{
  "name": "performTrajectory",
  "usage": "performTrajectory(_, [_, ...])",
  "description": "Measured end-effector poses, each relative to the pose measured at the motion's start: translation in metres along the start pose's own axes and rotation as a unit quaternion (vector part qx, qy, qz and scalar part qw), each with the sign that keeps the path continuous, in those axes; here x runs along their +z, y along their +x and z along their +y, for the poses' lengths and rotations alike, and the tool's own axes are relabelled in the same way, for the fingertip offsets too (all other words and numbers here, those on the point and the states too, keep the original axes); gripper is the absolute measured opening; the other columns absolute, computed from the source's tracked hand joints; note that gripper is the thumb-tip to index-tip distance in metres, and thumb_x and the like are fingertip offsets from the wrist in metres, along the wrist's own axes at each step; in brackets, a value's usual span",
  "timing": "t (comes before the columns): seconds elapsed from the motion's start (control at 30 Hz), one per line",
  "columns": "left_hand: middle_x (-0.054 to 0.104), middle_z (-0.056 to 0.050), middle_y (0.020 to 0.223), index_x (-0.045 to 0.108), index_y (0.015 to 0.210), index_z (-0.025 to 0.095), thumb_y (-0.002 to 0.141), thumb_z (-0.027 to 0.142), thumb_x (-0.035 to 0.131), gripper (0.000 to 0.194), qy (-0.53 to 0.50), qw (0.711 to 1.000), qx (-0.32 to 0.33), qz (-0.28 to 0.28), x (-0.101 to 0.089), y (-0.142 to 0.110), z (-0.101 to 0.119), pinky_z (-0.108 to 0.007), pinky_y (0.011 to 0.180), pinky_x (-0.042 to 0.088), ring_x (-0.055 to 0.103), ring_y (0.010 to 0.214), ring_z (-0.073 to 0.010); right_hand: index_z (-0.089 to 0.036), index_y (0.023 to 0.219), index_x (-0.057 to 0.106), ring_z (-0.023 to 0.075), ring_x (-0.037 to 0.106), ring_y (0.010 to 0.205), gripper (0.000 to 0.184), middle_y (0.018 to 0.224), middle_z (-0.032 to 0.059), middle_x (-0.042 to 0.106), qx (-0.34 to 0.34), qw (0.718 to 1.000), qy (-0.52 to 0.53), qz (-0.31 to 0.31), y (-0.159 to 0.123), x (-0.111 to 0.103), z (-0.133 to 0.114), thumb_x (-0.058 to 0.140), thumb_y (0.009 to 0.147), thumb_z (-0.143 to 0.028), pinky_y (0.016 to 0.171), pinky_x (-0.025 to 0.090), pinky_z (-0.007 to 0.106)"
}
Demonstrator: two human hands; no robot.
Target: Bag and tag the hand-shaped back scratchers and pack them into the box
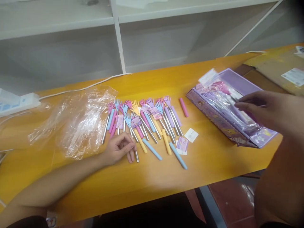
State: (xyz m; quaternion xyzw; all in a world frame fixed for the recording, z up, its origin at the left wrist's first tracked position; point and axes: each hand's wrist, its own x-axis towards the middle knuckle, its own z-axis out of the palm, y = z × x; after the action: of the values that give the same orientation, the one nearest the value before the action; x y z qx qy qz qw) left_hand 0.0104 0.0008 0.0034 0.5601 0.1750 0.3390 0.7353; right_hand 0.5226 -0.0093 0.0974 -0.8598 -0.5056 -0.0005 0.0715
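My left hand [122, 148] rests at the table's front with curled fingers, thumb and fingertips closed around the metal rod of a blue-headed back scratcher [128, 120]. Several more back scratchers with pink, purple, blue and yellow hand-shaped heads, such as a yellow one [135, 107], lie side by side beyond it. On the right, my right hand [258, 106] is over a purple printed box [213, 118]. Its slightly blurred fingers pinch the clear wrapping of a bagged back scratcher [223, 95] among others inside. The palm hides part of the contents.
Loose handle sleeves, including a blue one [178, 155] and a pink one [183, 107], lie around the row. Small cards [182, 144] are nearby. Crumpled clear plastic bags [87, 120] cover the left side. A cardboard box [273, 68] and a power strip [19, 104] sit at opposite ends.
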Motion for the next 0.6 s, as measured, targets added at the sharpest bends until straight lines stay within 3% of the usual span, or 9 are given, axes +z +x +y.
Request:
performTrajectory(0.07, [0.072,-0.004,0.096,0.056,0.102,0.013,0.108,0.020,0.061,0.010,0.006,1.000,-0.002,0.000,0.000,0.000,-0.001,-0.019,0.052,0.067,0.081,0.065,-0.0153,-0.026,0.095,0.081,0.0190,0.058,0.069,0.014,0.084,0.0058,0.077,0.033,0.996,-0.038,-0.076,0.003,0.010,-0.003,0.088,0.085,-0.034,0.071,0.043,0.038])
performTrajectory(0.13, [0.072,-0.004,0.096,0.056,0.101,0.013,0.108,0.020,0.061,0.011,0.010,1.000,-0.004,0.002,0.000,0.000,-0.002,-0.020,0.052,0.067,0.081,0.065,-0.0154,-0.023,0.093,0.080,0.0214,0.058,0.072,0.013,0.087,0.0085,0.077,0.035,0.991,-0.062,-0.110,0.003,0.019,-0.007,0.083,0.090,-0.036,0.073,0.043,0.038])
performTrajectory(0.3, [0.073,-0.005,0.095,0.057,0.101,0.014,0.107,0.024,0.063,0.013,0.015,1.000,-0.009,0.003,-0.001,-0.001,-0.004,-0.020,0.053,0.067,0.081,0.065,-0.0153,-0.020,0.095,0.081,0.0218,0.055,0.069,0.024,0.089,0.0127,0.078,-0.008,0.987,-0.110,-0.120,0.012,0.033,-0.003,0.078,0.092,-0.044,0.070,0.040,0.037])
performTrajectory(0.47, [0.073,-0.004,0.077,0.059,0.100,0.014,0.107,0.029,0.064,0.017,0.048,0.998,-0.025,-0.009,-0.002,-0.002,-0.006,-0.022,0.054,0.067,0.080,0.063,-0.0171,-0.019,0.099,0.081,0.0188,0.040,0.058,0.030,0.093,0.0154,0.078,0.003,0.974,-0.188,-0.124,0.023,0.038,-0.005,0.072,0.093,-0.047,0.063,0.037,0.037])
performTrajectory(0.6, [0.073,-0.004,0.073,0.060,0.100,0.013,0.108,0.031,0.064,0.020,0.065,0.997,-0.039,-0.011,-0.002,-0.004,-0.008,-0.023,0.054,0.067,0.080,0.063,-0.0174,-0.020,0.096,0.081,0.0211,0.048,0.062,0.028,0.093,0.0144,0.078,-0.021,0.970,-0.194,-0.146,0.025,0.042,-0.012,0.069,0.093,-0.045,0.065,0.038,0.036])
